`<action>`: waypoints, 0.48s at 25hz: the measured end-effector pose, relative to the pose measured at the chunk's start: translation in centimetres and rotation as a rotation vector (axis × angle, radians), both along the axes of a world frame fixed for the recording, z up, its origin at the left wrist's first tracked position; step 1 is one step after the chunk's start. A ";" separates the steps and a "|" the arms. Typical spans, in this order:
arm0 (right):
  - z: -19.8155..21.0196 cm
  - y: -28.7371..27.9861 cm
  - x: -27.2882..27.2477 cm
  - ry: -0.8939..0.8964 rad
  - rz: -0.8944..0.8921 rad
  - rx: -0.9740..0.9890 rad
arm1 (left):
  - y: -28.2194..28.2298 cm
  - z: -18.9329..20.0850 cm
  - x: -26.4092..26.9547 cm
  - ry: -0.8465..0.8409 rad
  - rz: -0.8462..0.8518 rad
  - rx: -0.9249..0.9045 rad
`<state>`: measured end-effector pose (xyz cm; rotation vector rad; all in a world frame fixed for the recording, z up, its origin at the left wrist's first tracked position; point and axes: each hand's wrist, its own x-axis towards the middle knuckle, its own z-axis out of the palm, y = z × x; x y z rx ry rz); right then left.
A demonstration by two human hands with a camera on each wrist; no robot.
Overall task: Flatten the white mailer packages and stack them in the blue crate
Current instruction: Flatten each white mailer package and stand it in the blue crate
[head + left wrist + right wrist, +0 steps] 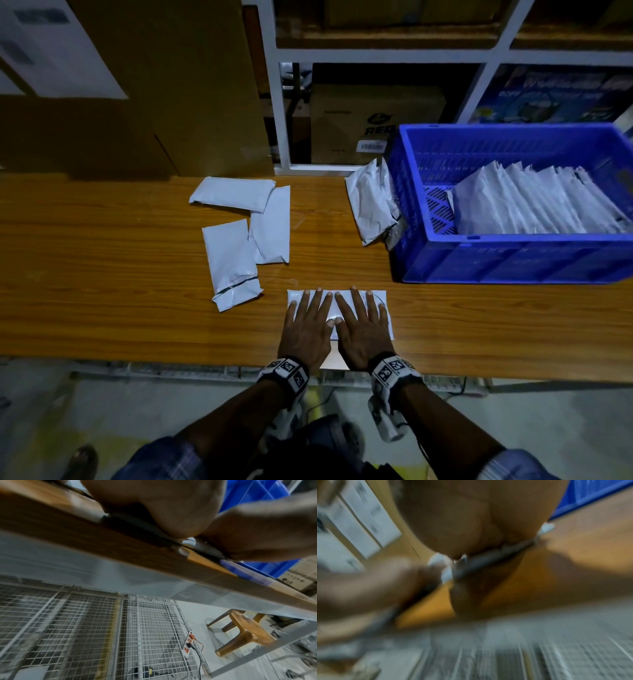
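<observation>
Both hands lie flat, side by side, on one white mailer point(376, 301) at the near edge of the wooden tabletop point(102, 308), about six o'clock in the head view; the left hand point(305, 325) covers the mailer's left half, the right hand point(363, 325) its right half, and the thumbs meet over the middle; each grip is released, fingers straight and spread, palms pressing down, nothing grasped. The left wrist view shows the heel of the left hand point(163, 507) resting on the flattened mailer point(202, 546) at the tabletop's edge; the right wrist view is heavily blurred, yet the right hand point(471, 520) shows on a pale sheet.

Three more mailers point(239, 233) lie loosely overlapped at eleven o'clock from the hands, apart from them; another crumpled mailer point(370, 205) leans against the left wall of the blue crate point(513, 260), at one o'clock; the crate sits at two o'clock, on the tabletop's right part; inside it a row of white mailers point(534, 202) stands leaning, packed against one another.

Behind the tabletop, at twelve o'clock, a white shelf frame point(284, 113) holds a cardboard box point(370, 123); a large brown carton point(154, 85) stands at ten o'clock.
</observation>
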<state>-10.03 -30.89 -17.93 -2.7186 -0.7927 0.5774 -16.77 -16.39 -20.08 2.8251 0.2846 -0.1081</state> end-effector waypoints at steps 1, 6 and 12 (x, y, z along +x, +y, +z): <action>0.5 -0.1 0.2 0.019 0.008 0.003 | -0.1 0.0 0.0 -0.008 0.005 -0.001; 0.0 0.0 0.0 -0.100 0.052 -0.035 | -0.1 -0.5 -0.1 -0.024 0.015 0.020; -1.4 0.4 -0.3 -0.151 0.022 -0.078 | 0.0 -0.7 -0.1 -0.036 -0.003 -0.004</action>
